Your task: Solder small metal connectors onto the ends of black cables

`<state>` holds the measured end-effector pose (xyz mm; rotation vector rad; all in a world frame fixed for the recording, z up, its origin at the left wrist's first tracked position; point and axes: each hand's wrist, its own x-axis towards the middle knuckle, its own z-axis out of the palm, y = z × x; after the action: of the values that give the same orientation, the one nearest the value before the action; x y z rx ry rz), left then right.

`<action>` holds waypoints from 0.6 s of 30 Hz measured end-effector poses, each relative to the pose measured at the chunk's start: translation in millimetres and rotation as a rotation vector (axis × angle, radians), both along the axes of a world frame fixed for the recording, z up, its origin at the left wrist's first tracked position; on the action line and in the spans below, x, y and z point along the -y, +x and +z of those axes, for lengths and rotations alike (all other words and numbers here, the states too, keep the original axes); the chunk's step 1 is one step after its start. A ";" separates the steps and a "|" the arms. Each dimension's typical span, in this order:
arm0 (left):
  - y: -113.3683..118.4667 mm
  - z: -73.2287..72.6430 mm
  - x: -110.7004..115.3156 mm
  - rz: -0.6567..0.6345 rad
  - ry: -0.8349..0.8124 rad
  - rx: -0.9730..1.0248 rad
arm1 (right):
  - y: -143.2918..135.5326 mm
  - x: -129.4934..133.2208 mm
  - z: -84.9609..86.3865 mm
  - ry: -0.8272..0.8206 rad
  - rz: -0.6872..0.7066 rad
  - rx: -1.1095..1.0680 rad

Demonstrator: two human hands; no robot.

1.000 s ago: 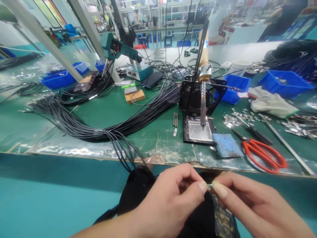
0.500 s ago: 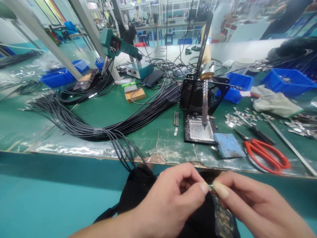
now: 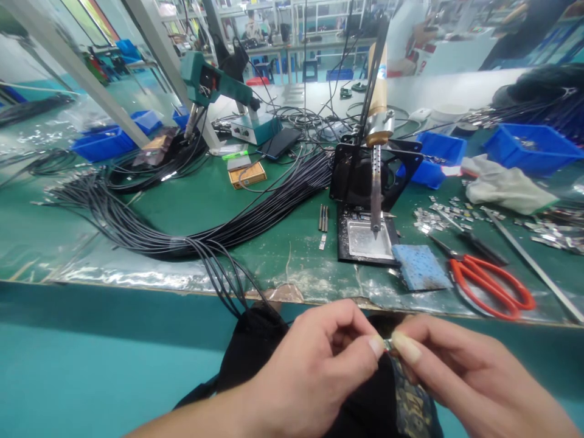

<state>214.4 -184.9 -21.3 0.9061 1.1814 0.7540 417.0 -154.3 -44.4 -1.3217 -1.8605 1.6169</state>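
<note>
My left hand (image 3: 319,359) and my right hand (image 3: 451,365) meet above my lap, in front of the table edge. Between their pinched thumbs and forefingers is a tiny metallic piece (image 3: 387,345), mostly covered by the fingertips. Both hands grip it, one from each side. Beyond them on the table stands a soldering iron (image 3: 376,182) in a black stand, its tip pointing down over a square metal tray (image 3: 365,252). A blue sponge (image 3: 422,267) lies right of the tray, and beside it are red-handled scissors (image 3: 493,286).
A thick bundle of black cables (image 3: 219,234) curves across the green table (image 3: 150,213), some strands hanging over its front edge. Small metal parts (image 3: 433,219), a metal ruler (image 3: 533,267) and a blue bin (image 3: 531,149) lie at right. A person (image 3: 406,36) is in the background.
The view has shifted very slightly, so the table items appear a little further left. Both hands keep the same pinch on the small piece.
</note>
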 end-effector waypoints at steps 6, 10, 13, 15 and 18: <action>1.6 0.7 -1.7 0.008 0.004 -0.004 | 2.7 0.5 -4.4 0.001 0.002 -0.008; 3.2 2.4 -2.7 0.017 0.014 -0.012 | 1.1 -1.2 -3.5 0.002 -0.015 -0.008; 4.0 3.7 -3.5 0.026 0.023 -0.023 | 0.4 -1.3 -1.9 -0.007 -0.009 -0.010; 4.0 4.0 -4.0 0.026 0.028 -0.030 | 0.6 -0.6 -1.1 -0.011 -0.017 -0.015; 3.8 3.0 -4.4 0.020 0.034 -0.043 | 0.0 -0.6 -0.3 -0.013 -0.023 -0.020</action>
<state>218.2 -180.5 -18.3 0.9436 1.2207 0.7763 417.1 -153.7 -44.7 -1.3224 -1.8196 1.6274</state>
